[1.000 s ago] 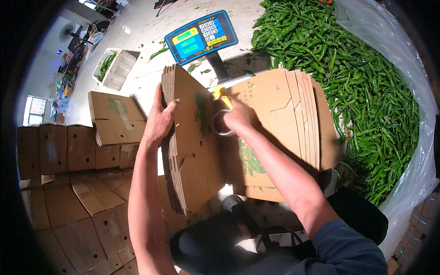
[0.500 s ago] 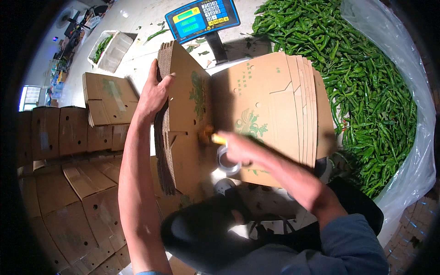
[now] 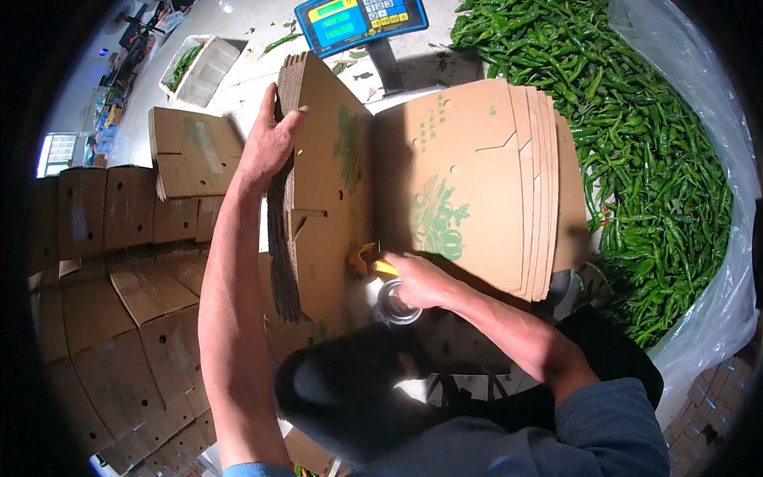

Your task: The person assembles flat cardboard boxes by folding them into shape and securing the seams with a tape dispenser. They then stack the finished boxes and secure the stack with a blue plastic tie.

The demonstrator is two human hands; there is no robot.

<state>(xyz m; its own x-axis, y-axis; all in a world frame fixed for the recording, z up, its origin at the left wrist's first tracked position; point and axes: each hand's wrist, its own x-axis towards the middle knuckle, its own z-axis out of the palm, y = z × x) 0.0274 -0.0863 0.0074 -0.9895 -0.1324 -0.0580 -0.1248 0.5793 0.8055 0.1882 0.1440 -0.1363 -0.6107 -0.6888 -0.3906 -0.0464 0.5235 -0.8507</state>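
My left hand (image 3: 270,143) grips the far edge of a thick stack of flattened cardboard boxes (image 3: 326,167), which stands tilted up on its edge. The thumb lies on the face of the stack and the fingers wrap behind it. My right hand (image 3: 420,280) is closed round the yellow handle of a tape dispenser (image 3: 385,267), with a tape roll below the hand. The dispenser's orange-brown head is beside the lower part of the upright stack. To the right, a fanned stack of flattened boxes (image 3: 477,175) with green vegetable prints lies next to the dispenser.
A digital scale display (image 3: 362,24) stands behind the cardboard. Green chili peppers (image 3: 644,159) are heaped at right, edged by clear plastic sheeting (image 3: 703,87). Closed cartons (image 3: 119,342) are piled at left, with flat boxes (image 3: 195,151) on top. A white foam box (image 3: 211,75) sits farther back.
My right hand and the tape dispenser have moved down toward me along the cardboard. My left hand keeps its hold on the upright stack. The whole view has shifted slightly.
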